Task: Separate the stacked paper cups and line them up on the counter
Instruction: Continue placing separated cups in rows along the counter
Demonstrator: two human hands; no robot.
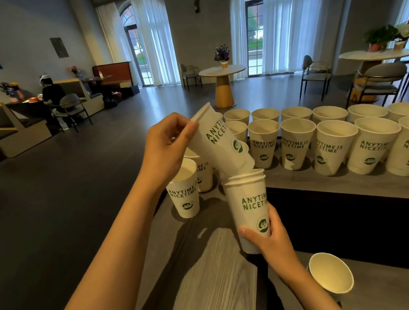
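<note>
Nearest, a single paper cup stands on the grey counter at lower right, and just left of it the right hand grips the base of a short stack of cups held upright. Above it, the left hand pinches the rim of a tilted cup, its base apparently just clear of the stack's mouth. Beyond, two rows of separated cups stand along the counter.
</note>
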